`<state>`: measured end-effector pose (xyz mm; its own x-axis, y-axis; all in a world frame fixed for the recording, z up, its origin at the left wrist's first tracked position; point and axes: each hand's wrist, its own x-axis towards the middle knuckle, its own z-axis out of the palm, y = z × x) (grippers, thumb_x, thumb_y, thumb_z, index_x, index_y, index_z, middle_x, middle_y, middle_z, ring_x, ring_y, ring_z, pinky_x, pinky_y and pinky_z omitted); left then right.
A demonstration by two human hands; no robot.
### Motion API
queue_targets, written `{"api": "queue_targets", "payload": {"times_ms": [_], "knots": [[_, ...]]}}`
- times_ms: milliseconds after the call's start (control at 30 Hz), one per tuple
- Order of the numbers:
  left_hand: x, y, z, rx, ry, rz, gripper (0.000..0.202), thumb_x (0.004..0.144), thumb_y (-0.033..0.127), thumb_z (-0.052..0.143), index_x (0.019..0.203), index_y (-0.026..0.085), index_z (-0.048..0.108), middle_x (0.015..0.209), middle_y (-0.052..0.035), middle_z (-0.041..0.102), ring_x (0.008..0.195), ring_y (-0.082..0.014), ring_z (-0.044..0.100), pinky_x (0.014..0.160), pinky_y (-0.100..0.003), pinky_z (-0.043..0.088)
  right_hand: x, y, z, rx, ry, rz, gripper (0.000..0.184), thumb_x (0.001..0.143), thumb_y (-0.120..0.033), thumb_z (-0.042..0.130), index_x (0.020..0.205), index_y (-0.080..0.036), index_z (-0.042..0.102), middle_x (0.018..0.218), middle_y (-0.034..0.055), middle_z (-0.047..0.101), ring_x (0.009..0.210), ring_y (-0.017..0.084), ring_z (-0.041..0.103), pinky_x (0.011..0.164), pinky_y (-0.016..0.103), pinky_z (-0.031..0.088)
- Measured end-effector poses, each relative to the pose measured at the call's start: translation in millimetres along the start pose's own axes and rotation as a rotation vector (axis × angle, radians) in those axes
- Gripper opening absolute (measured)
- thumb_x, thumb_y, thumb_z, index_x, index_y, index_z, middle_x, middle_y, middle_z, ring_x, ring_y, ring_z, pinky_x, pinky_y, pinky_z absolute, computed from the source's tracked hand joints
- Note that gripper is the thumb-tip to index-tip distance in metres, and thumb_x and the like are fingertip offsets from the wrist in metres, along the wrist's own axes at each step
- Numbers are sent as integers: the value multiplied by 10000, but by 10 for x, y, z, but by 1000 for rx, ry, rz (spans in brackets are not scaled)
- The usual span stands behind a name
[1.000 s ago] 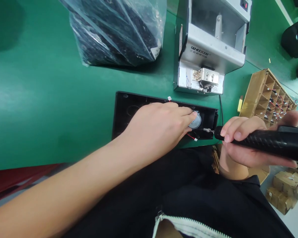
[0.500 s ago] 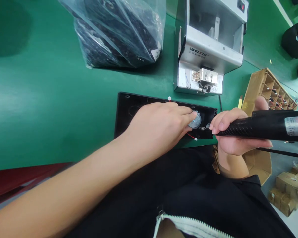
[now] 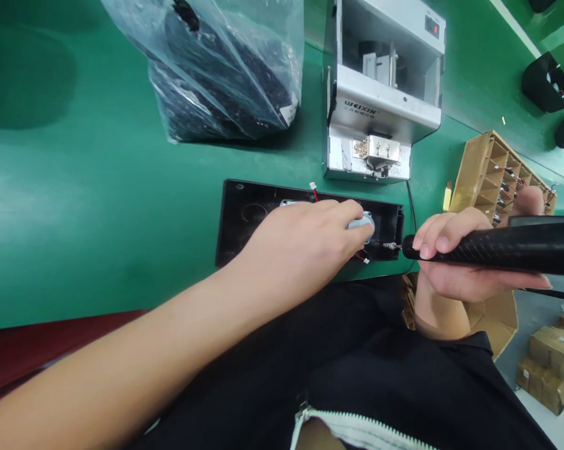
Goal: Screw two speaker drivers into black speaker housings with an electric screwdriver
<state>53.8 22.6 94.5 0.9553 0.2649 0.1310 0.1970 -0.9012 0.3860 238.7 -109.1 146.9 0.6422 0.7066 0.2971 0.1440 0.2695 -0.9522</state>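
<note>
A long black plastic housing (image 3: 273, 189) lies on the green table. My left hand (image 3: 305, 240) reaches over it, fingers curled and gripping a round silver speaker (image 3: 364, 222) inside its right part. Another silver edge shows behind this hand; the rest is covered. Red wires with white plugs (image 3: 312, 185) stick out on both sides of the hand. In my right hand (image 3: 455, 240) is a black electric screwdriver (image 3: 507, 247), held nearly level. Its bit (image 3: 391, 245) points left over the housing's right end. Whether a screw sits on the bit, I cannot make out.
Behind the housing stands a silver WEIXIN screw feeder (image 3: 380, 106). To its left is a clear plastic bag (image 3: 230, 81) with dark parts. A divided cardboard box (image 3: 474, 169) holds wired parts at right. Black cases (image 3: 546, 84) stand farther off; cartons (image 3: 547, 369) are lower right.
My right hand has drawn the screwdriver back to the right, showing more of its bit. My left hand stays on the speaker. The mechanism inside the feeder has shifted, and the view has moved slightly.
</note>
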Motion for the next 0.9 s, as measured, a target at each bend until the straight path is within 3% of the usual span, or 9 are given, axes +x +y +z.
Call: {"api": "queue_targets", "payload": {"times_ms": [133, 233, 300, 367, 433, 533, 667, 800, 900], "knots": [[358, 167, -149, -11, -203, 181, 277, 1025, 38, 731, 832, 224, 806, 837, -58, 775, 822, -270, 787, 654, -390, 422, -1, -184, -90, 39, 20, -139, 519, 982, -885, 846, 1347, -518, 878, 710, -111, 705, 443, 140, 620, 477, 303, 622], [641, 292, -143, 34, -391, 236, 302, 868, -51, 781, 728, 216, 768, 760, -62, 794, 732, -271, 783, 597, -396, 370, -12, -293, -199, 75, 79, -155, 513, 985, -857, 858, 1375, -527, 907, 699, -108, 695, 431, 134, 596, 456, 302, 614], [761, 345, -86, 73, -437, 237, 332, 808, -93, 768, 689, 216, 764, 696, -62, 788, 652, -268, 761, 564, -400, 359, -18, -310, -266, 105, 100, -159, 466, 1021, -824, 835, 1355, -510, 920, 684, -105, 706, 414, 130, 573, 456, 303, 617], [819, 361, -19, 100, -445, 253, 347, 780, -113, 758, 672, 217, 777, 647, -56, 771, 610, -264, 751, 550, -403, 373, -22, -282, -322, 119, 104, -145, 438, 1071, -810, 783, 1358, -507, 916, 669, -105, 712, 404, 130, 553, 453, 292, 602], [835, 341, 33, 116, -443, 277, 343, 769, -109, 765, 668, 218, 784, 652, -53, 782, 621, -259, 770, 547, -400, 385, -23, -230, -368, 140, 120, -220, 502, 1098, -819, 724, 1391, -455, 907, 642, -107, 682, 370, 118, 488, 396, 255, 521], [835, 279, 74, 127, -438, 318, 338, 773, -97, 770, 667, 223, 778, 673, -49, 800, 635, -248, 779, 550, -395, 385, -30, -179, -432, 121, 113, -306, 573, 1042, -805, 782, 1453, -419, 889, 643, -107, 681, 347, 120, 441, 347, 256, 463], [855, 185, 95, 114, -425, 358, 380, 793, -112, 743, 637, 234, 732, 618, -34, 751, 586, -243, 725, 556, -399, 370, -56, -167, -489, 114, 151, -211, 526, 1056, -843, 763, 1419, -487, 897, 644, -94, 695, 360, 147, 486, 371, 292, 521], [866, 44, 5, 70, -422, 411, 370, 825, -80, 775, 642, 239, 731, 675, -27, 783, 622, -224, 735, 583, -371, 400, -57, -66, -457, 104, 180, -289, 616, 1089, -903, 639, 1485, -479, 844, 646, -105, 641, 351, 125, 456, 370, 257, 489], [751, -77, -150, -96, -338, 416, 269, 950, 33, 781, 790, 244, 826, 855, -36, 869, 777, -207, 825, 648, -315, 503, -18, -12, -417, 127, 238, -337, 761, 1102, -986, 455, 1450, -432, 844, 681, -85, 659, 383, 134, 487, 391, 267, 514]]}}
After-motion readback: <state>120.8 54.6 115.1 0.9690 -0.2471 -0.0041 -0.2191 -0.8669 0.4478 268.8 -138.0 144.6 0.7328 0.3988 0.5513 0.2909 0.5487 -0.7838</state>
